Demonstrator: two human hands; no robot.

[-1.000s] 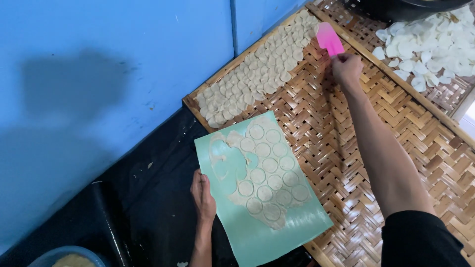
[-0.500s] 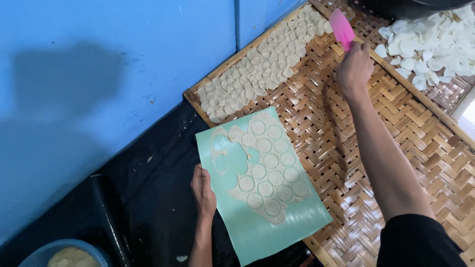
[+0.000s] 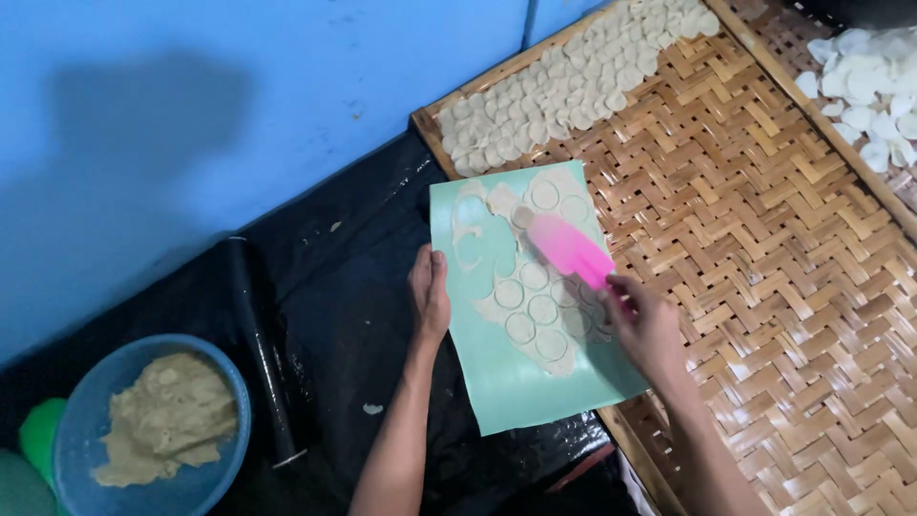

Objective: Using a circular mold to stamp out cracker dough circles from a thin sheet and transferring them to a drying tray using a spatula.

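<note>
The right hand (image 3: 648, 325) had its fingers clamped on a pink scraper (image 3: 568, 248), its blade lying on the cut dough sheet (image 3: 530, 287). That dough covered a green mat (image 3: 506, 373) partly over the woven bamboo tray (image 3: 764, 239). The left hand (image 3: 430, 296) pressed the mat's left edge, fingers together and flat.

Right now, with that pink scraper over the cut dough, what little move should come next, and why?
Probably slide the pink scraper under a cut round near its tip and lift it. The right hand has the blade on the dough sheet, the left hand steadies the green mat, and the woven tray has bare space.
</note>
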